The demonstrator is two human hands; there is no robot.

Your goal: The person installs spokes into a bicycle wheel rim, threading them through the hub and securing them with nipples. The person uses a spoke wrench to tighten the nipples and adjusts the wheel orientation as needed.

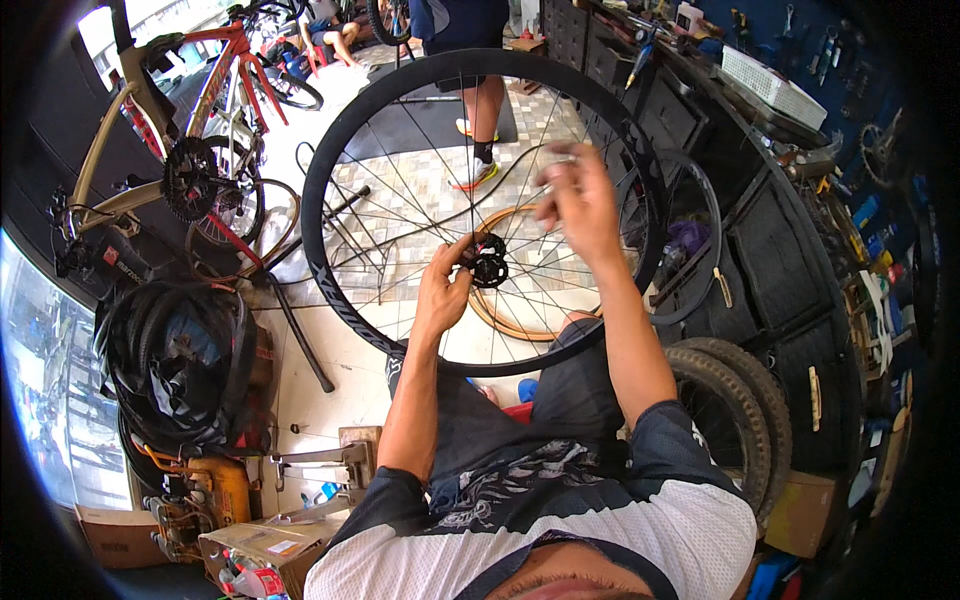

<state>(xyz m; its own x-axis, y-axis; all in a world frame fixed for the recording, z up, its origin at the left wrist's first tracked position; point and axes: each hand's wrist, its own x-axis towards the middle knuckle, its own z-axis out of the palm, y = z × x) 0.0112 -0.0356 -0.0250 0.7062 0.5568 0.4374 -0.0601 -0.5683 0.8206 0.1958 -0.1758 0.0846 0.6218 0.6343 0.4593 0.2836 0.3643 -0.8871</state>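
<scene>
While our left hand (443,290) pinches the hub (489,262) | right hand (578,205) lifted, perhaps gripping something small | we keep the wheel (330,150) steady.

You're over a pale tiled floor (420,190) w/ a dark mat (420,125) further out. Daylight comes in from the doorway at top left, bright. On your left: a red bike (235,60) and a tan one (110,150) parked, plus a heap of black tyres (175,365). Right side is a dark workbench (700,110) (tools hung on the blue wall (850,70) behind it).
</scene>
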